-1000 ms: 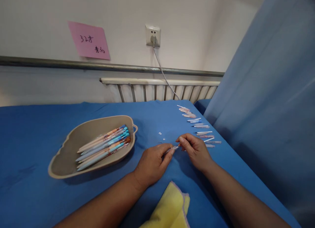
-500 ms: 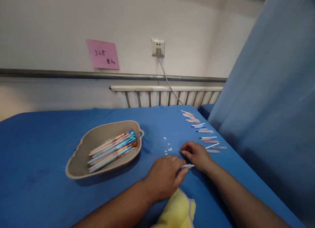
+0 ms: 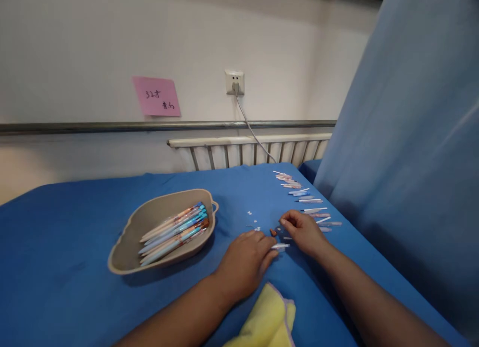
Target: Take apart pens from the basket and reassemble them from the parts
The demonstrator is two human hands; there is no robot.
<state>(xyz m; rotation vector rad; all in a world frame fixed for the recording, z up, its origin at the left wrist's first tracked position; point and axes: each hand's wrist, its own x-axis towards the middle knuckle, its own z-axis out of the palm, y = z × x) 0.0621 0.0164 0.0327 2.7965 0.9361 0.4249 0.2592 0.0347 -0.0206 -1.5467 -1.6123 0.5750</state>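
Note:
My left hand point(image 3: 245, 262) is closed around a slim white-and-clear pen part point(image 3: 280, 246), whose end sticks out past the fingertips to the right. Just beyond it, my right hand point(image 3: 305, 232) has its thumb and forefinger pinched together above the blue cloth; whatever is between them is too small to make out. A small brown piece point(image 3: 273, 232) lies on the cloth between the two hands. Several tiny white pieces point(image 3: 257, 229) are scattered to the left of it. Past my right hand, pen parts and white refills point(image 3: 312, 209) lie in small groups along the bed's right side.
A beige basin point(image 3: 127, 232) at the left holds several assembled pens point(image 3: 174, 234). A yellow cloth point(image 3: 264, 319) lies close to me. A blue curtain point(image 3: 404, 152) hangs at the right, and a white rail point(image 3: 243, 140) runs along the far edge below a plugged-in socket point(image 3: 235, 82).
My right hand has let go of the brown piece, which now lies on the cloth, and has moved slightly up and away. The left hand keeps the pen part. The view has tilted upward slightly.

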